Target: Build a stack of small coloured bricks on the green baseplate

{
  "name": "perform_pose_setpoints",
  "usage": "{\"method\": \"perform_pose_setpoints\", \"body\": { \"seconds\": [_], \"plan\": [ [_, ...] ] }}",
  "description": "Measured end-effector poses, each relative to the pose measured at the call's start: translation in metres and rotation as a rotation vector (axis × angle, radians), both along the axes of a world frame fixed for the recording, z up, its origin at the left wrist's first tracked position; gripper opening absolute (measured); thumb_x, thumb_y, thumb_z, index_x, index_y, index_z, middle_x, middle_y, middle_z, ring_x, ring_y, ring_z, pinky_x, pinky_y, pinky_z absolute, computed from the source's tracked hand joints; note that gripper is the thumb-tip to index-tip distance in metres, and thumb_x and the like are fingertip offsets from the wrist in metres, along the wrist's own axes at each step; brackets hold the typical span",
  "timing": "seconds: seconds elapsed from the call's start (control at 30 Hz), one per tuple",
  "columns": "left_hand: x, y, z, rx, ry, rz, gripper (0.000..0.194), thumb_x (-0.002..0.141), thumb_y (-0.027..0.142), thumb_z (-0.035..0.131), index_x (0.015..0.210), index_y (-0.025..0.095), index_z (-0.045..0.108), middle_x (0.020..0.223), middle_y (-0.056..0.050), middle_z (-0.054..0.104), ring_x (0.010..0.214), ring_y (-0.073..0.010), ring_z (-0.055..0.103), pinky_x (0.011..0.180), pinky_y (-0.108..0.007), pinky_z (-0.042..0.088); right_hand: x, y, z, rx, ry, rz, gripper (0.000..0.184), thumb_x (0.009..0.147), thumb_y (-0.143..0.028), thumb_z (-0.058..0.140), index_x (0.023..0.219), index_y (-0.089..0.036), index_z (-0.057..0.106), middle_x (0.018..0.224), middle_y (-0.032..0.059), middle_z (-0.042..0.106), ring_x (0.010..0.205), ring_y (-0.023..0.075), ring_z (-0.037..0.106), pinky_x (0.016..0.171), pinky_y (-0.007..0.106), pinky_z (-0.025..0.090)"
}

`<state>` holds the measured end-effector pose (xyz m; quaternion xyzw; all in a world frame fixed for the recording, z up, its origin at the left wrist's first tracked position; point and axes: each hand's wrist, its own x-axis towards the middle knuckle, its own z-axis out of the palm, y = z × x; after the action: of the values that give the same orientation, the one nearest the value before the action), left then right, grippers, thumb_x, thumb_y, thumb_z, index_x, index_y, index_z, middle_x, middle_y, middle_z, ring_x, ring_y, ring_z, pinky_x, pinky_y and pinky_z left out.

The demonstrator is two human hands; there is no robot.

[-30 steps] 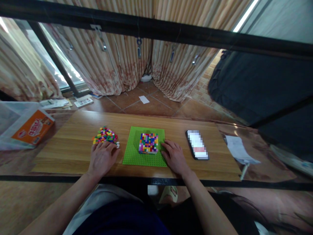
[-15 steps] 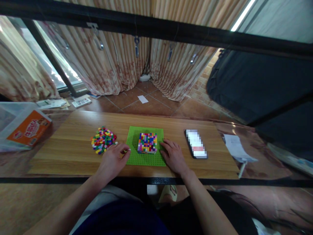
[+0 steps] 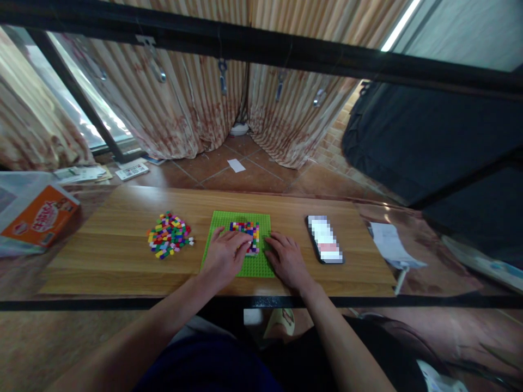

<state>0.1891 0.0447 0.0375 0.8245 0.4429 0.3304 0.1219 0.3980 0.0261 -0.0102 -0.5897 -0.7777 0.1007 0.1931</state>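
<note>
A green baseplate [image 3: 220, 220] lies in the middle of the wooden table [image 3: 122, 256]. On it stands a flat block of many-coloured small bricks [image 3: 250, 228]. My left hand [image 3: 226, 255] lies over the left part of that block, its fingers bent down and pressed together on the top; what is under the fingertips is hidden. My right hand [image 3: 288, 260] rests flat at the plate's right edge, fingers stretched out beside the block, holding nothing. A loose pile of coloured bricks [image 3: 168, 242] sits left of the plate.
A black phone [image 3: 324, 239] lies right of the plate. An orange box [image 3: 38, 216] in a clear bag is at the far left, and a sheet of paper [image 3: 388, 244] at the far right. A black bar runs along the table's near edge.
My left hand left the brick pile with a small white piece at its fingertips and moved right onto the coloured block. The right hand stayed in place.
</note>
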Motion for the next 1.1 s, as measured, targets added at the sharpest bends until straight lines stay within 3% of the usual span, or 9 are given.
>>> {"method": "perform_pose_setpoints", "body": {
  "seconds": [0.3,0.7,1.1],
  "plan": [
    [0.0042,0.0062,-0.0112,-0.056,-0.113,0.067,0.008,0.083,0.022,0.065,0.084,0.025,0.073,0.085,0.0,0.072,0.082,-0.018,0.062,0.079,-0.036,0.044,0.0005,0.0004,-0.0011,0.003,-0.003,0.003,0.034,0.093,-0.03,0.052,0.125,-0.021,0.059,0.134,0.0091,0.055,0.12,0.0263,0.047,0.1,0.043,0.039],
    [0.0085,0.0042,-0.0082,-0.073,-0.061,0.122,0.008,0.08,0.02,0.066,0.084,0.025,0.07,0.075,0.004,0.073,0.077,-0.018,0.062,0.084,-0.039,0.04,0.0004,0.0004,-0.0004,-0.008,-0.004,0.0,0.034,0.093,-0.03,0.051,0.125,-0.021,0.059,0.134,0.0087,0.055,0.12,0.0265,0.047,0.099,0.043,0.039],
    [0.006,-0.002,-0.0114,-0.022,-0.097,0.115,0.007,0.085,0.021,0.059,0.087,0.023,0.066,0.08,0.002,0.073,0.08,-0.0186,0.062,0.089,-0.042,0.04,0.0002,-0.0001,0.0012,-0.003,0.006,0.005,0.034,0.093,-0.03,0.051,0.125,-0.021,0.059,0.134,0.0097,0.055,0.12,0.0262,0.047,0.099,0.044,0.039]
  ]
}}
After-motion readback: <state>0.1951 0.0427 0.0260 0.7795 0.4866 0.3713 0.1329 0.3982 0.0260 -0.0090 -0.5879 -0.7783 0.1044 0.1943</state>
